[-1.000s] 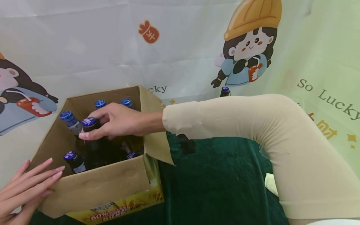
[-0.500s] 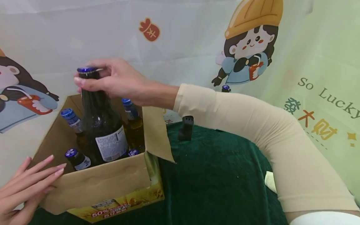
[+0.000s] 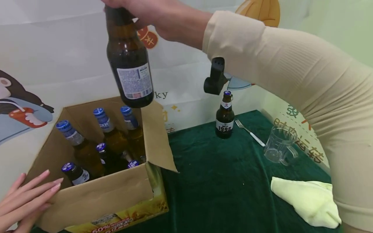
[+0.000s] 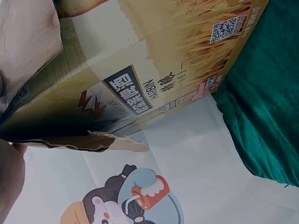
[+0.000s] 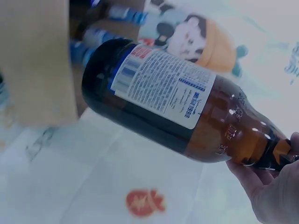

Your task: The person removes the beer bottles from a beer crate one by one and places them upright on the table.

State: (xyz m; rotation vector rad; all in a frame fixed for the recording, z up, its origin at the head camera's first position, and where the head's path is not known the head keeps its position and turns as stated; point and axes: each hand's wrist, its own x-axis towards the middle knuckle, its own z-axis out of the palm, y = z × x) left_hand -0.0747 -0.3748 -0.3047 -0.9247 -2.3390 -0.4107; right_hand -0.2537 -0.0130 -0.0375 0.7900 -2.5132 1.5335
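Observation:
My right hand (image 3: 163,17) grips a brown glass beer bottle (image 3: 132,72) by its neck, at the top of the head view. The bottle hangs upright, slightly tilted, above the cardboard box (image 3: 99,197); its white back label (image 5: 161,84) shows in the right wrist view. My left hand (image 3: 29,202) rests on the box's near left corner with its fingers straight. Inside the box stand several more bottles, some with light blue caps (image 3: 99,112) and some shorter ones with dark blue caps (image 3: 68,167). The left wrist view shows the box's printed side (image 4: 154,60).
On the green cloth (image 3: 218,187) stands another beer bottle (image 3: 225,118) labelled 1998. To its right are a fork (image 3: 250,133), a clear glass mug (image 3: 278,147) and a folded pale yellow cloth (image 3: 309,202). A printed white backdrop (image 3: 186,74) hangs behind.
My right hand has lifted the beer bottle up out of the box and slightly right. The mug, fork and yellow cloth have come into fuller view. My left hand has stayed on the box.

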